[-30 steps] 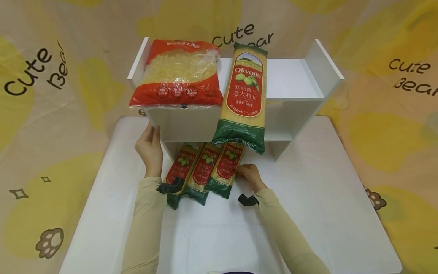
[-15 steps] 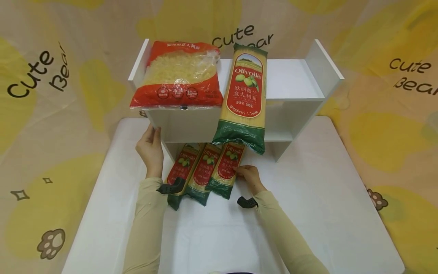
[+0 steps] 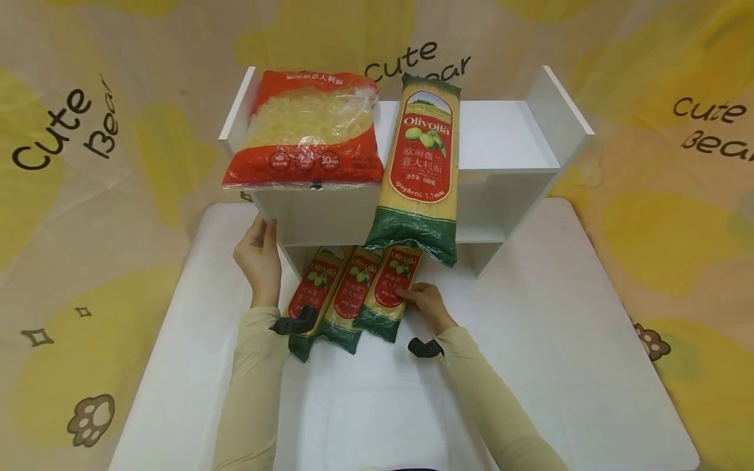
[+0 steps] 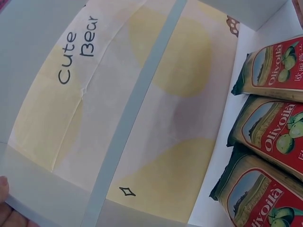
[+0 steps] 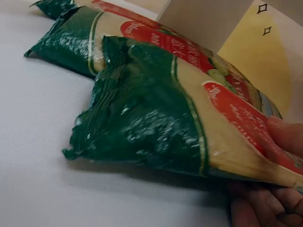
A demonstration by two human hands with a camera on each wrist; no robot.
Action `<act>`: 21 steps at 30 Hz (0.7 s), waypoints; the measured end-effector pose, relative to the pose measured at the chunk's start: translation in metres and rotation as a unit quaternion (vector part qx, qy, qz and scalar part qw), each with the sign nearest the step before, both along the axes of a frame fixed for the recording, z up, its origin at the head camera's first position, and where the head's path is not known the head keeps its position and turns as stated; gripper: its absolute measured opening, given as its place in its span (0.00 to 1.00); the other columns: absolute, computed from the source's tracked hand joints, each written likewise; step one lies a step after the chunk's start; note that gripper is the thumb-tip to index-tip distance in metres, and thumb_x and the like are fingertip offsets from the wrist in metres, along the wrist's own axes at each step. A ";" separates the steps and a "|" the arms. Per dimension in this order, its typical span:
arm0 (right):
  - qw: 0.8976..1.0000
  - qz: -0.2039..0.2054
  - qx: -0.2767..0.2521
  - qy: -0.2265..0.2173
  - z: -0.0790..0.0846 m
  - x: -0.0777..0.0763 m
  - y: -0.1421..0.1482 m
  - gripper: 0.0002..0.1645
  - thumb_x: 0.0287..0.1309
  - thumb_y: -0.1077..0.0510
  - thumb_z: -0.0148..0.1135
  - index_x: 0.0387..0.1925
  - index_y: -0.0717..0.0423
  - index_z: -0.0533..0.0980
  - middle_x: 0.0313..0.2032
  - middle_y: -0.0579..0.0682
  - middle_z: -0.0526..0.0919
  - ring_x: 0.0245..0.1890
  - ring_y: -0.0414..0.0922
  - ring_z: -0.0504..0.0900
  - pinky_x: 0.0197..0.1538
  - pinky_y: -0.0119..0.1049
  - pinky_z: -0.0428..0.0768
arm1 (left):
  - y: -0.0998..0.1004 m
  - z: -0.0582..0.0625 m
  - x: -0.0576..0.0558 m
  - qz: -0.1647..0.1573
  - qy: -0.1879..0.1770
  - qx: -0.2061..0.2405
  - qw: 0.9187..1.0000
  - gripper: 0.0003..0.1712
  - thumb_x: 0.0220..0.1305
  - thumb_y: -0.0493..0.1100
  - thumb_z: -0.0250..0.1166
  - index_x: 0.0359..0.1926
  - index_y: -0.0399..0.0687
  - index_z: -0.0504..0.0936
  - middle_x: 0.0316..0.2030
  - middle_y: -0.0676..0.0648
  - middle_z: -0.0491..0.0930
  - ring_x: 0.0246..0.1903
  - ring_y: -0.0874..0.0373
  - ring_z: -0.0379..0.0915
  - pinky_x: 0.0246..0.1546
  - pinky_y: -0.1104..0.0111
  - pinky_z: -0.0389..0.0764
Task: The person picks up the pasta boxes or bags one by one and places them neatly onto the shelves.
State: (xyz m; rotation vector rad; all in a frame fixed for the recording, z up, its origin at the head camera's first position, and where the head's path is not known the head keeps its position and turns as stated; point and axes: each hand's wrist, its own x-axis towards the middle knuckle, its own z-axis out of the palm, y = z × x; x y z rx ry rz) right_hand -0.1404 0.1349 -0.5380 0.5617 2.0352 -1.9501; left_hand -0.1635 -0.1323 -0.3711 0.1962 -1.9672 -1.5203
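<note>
My left hand [image 3: 260, 261] grips the front edge of the left side panel of a white shelf [image 3: 501, 134]; its fingertips [image 4: 4, 189] show at the corner of the left wrist view. My right hand [image 3: 430, 306] pinches the right edge of the rightmost lower spaghetti pack [image 3: 389, 288], thumb on the red label and fingers curled beneath in the right wrist view. Beside it lie a middle spaghetti pack [image 3: 353, 288] and a left spaghetti pack [image 3: 318, 281], side by side, their far ends under the shelf.
On the top board rest a red bag of pasta [image 3: 312, 131] and another spaghetti pack [image 3: 421, 163], which juts out past the front edge above the lower packs. All stands on a white table [image 3: 565, 340], with a patterned yellow cloth [image 3: 660, 65] behind.
My right thumb has slid a little left, further onto the rightmost pack's label. My left hand and the packs stay nearly still.
</note>
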 end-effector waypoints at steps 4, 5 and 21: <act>1.000 -0.009 0.011 0.002 -0.002 0.001 -0.002 0.14 0.54 0.58 0.68 0.29 0.63 0.72 0.27 0.49 0.78 0.26 0.40 0.74 0.31 0.30 0.75 | 0.001 0.000 0.000 -0.009 0.000 0.004 1.000 0.15 0.64 0.30 0.59 0.51 0.29 0.79 0.45 0.34 0.80 0.46 0.45 0.78 0.46 0.74 0.77; 1.000 -0.011 0.011 0.002 -0.003 0.001 -0.002 0.14 0.54 0.58 0.68 0.30 0.63 0.72 0.27 0.50 0.79 0.26 0.39 0.74 0.31 0.30 0.75 | 0.001 0.000 0.000 -0.010 -0.001 0.005 1.000 0.15 0.64 0.30 0.59 0.51 0.29 0.79 0.45 0.34 0.80 0.46 0.45 0.78 0.46 0.74 0.77; 0.997 -0.026 -0.060 -0.028 -0.003 -0.001 0.002 0.25 0.53 0.60 0.67 0.50 0.69 0.72 0.39 0.55 0.81 0.34 0.42 0.80 0.40 0.32 0.78 | -0.001 0.000 0.000 -0.010 -0.001 0.004 1.000 0.15 0.64 0.30 0.59 0.52 0.30 0.79 0.46 0.35 0.80 0.46 0.47 0.79 0.47 0.72 0.78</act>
